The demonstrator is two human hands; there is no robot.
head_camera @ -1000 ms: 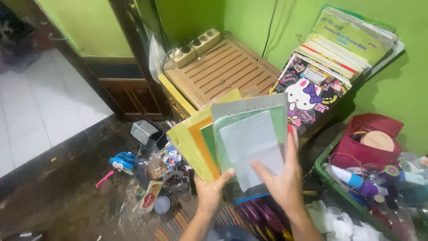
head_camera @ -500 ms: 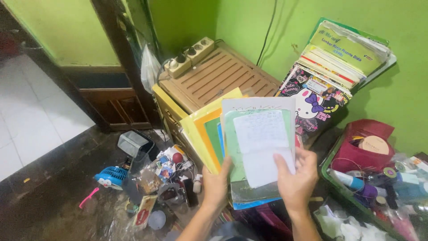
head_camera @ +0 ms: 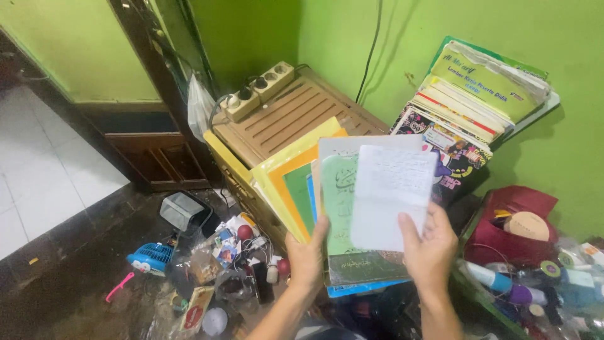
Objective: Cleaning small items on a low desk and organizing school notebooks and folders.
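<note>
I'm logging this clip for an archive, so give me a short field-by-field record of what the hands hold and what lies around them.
left hand: grips the lower edge of a fanned stack of booklets, yellow, orange, green and blue covers
right hand: holds a white sheet of paper by its lower edge, in front of the stack
behind: wooden slatted cabinet with a power strip on top
right: leaning pile of books against the green wall; green crate of small items
floor left: blue mini fan, scattered clutter
</note>
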